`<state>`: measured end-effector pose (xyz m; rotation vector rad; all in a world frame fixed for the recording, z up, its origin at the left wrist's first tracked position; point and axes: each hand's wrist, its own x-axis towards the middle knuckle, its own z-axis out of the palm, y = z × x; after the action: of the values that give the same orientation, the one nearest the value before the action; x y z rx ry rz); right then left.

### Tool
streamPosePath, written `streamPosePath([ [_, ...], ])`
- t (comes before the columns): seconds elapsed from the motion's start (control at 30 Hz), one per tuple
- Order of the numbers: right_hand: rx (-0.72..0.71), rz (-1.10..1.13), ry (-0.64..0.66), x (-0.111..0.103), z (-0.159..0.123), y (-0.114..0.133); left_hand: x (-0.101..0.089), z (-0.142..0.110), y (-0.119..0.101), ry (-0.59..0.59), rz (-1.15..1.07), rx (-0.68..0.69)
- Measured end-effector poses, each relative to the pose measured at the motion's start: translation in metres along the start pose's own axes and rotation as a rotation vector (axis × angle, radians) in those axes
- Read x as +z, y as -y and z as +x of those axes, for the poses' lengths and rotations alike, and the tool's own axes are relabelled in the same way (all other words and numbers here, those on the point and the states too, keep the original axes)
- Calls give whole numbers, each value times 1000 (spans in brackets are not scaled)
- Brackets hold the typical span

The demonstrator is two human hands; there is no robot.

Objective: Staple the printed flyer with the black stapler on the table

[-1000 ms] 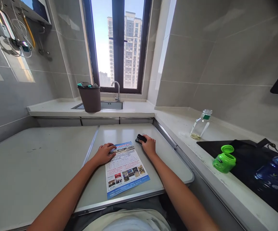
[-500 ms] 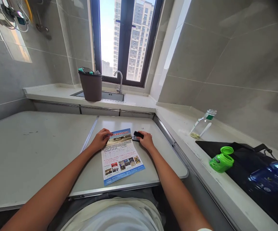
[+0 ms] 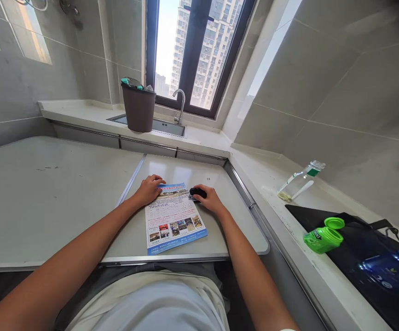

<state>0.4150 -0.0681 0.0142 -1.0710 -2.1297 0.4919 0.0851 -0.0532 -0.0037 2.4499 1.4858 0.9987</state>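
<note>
A printed flyer (image 3: 175, 216), with a blue top and bottom edge and a row of small photos, lies flat on the white tabletop. At its upper left corner my left hand (image 3: 150, 188) grips the sheet, the fingers over the top edge. My right hand (image 3: 209, 198) is wrapped round a small black stapler (image 3: 198, 192), whose front end meets the flyer's upper right edge. Whether its jaws are pressed together is hidden. Two tiny dark marks, perhaps staples (image 3: 208, 179), lie on the table beyond my right hand.
The white folding table (image 3: 64, 197) has a seam left of the flyer. A brown bin (image 3: 139, 108) stands at the sink (image 3: 164, 126) by the window. On the right counter are a glass bottle (image 3: 294, 186), an opened green container (image 3: 323, 239) and a blue bottle (image 3: 382, 269) on a black bag.
The stapler has turned and its front now reaches the flyer's right edge. My left fingers have stretched further over the top corner. The head view has tilted.
</note>
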Motion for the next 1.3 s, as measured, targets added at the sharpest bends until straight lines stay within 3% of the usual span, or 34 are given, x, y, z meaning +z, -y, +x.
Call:
streamPosePath([
  [0.1, -58, 60, 5, 3, 0, 6, -4, -3, -16, 18, 31, 103],
  [0.27, -107, 40, 21, 6, 1, 9, -7, -15, -42, 419, -112, 439],
  [0.43, -149, 50, 33, 9, 1, 11, -5, -22, -51, 564, -27, 493],
  [0.7, -181, 34, 54, 14, 2, 13, -4, -20, -51, 622, -59, 483],
  [1.07, -101, -211, 126, 15, -1, 24, 2, -20, -47, 576, -252, 399],
  [1.3, -94, -292, 149, 15, -2, 30, 3, -20, -46, 546, -242, 438],
])
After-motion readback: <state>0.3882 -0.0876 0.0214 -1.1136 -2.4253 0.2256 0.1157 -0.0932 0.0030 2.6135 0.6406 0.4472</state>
